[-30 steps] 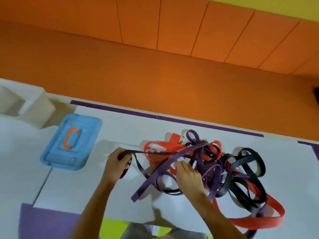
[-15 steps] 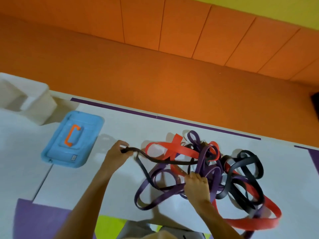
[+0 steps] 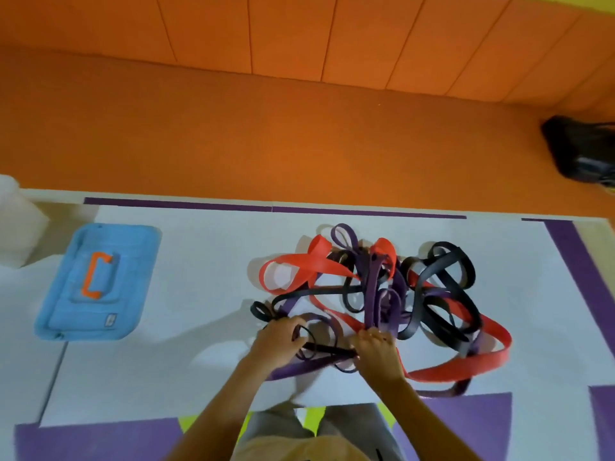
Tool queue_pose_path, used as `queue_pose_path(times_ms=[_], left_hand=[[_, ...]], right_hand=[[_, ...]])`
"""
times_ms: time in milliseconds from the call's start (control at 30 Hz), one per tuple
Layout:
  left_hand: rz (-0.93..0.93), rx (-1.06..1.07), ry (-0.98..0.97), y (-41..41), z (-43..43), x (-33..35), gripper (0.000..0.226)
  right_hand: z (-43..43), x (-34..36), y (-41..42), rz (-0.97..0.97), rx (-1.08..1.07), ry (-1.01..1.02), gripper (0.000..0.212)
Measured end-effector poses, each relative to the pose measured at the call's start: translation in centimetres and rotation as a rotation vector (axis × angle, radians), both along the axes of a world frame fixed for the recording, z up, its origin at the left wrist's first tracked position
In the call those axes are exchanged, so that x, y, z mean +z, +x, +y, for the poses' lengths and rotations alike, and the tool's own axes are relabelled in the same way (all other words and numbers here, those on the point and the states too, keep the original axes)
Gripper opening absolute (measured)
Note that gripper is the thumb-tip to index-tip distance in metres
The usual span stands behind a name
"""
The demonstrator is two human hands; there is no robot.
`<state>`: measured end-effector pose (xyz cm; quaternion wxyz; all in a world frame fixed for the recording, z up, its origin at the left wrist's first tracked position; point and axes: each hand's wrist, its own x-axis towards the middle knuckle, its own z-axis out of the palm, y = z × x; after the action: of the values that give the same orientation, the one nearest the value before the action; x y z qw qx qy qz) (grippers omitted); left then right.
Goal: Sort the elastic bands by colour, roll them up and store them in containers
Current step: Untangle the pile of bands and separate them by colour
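Near the table's (image 3: 199, 294) front edge, the left hand (image 3: 279, 337) and right hand (image 3: 377, 352) each have their fingers curled round a thin black band (image 3: 327, 349), held taut between them above a purple band (image 3: 299, 367). Just beyond lies the tangle of red, purple and black bands (image 3: 382, 287). Well to the left sits a blue container (image 3: 96, 311) with an orange handle, and a white container (image 3: 13, 227) stands at the far left edge.

bands (image 3: 382, 294): red, purple, black | container (image 3: 96, 281): blue, orange handle
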<state>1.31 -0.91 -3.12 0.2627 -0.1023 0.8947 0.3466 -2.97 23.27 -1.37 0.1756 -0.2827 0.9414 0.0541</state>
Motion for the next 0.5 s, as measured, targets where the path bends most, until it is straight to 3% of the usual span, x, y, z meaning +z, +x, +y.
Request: queue_pose_path(times_ms=[67, 133, 233, 367, 433, 500], left_hand=[[0.097, -0.069, -0.189, 0.3, 0.3, 0.1, 0.031], [0.166, -0.086, -0.191, 0.4, 0.8, 0.4, 0.033], [0.101, -0.188, -0.027, 0.4, 1.0, 0.9, 0.046], [0.016, -0.015, 0.489, 1.6, -0.3, 2.2, 0.051], [0.028, -0.018, 0.519, 2.7, -1.8, 2.4, 0.063], [0.103, -0.038, 0.410, 3.9, -3.3, 2.0, 0.052]], right_hand=[[-0.6, 0.3, -0.5, -0.016, 0.041, -0.085, 0.022], [-1.0, 1.0, -0.8, -0.003, 0.067, -0.269, 0.013], [-1.4, 1.9, -1.3, -0.028, 0.041, -0.538, 0.011], [-1.5, 3.1, -2.8, -0.081, -0.226, -0.815, 0.021], [-1.8, 3.8, -3.6, -0.093, -0.395, -0.955, 0.031], [-2.1, 4.3, -4.5, -0.004, -0.478, -0.996, 0.034]])
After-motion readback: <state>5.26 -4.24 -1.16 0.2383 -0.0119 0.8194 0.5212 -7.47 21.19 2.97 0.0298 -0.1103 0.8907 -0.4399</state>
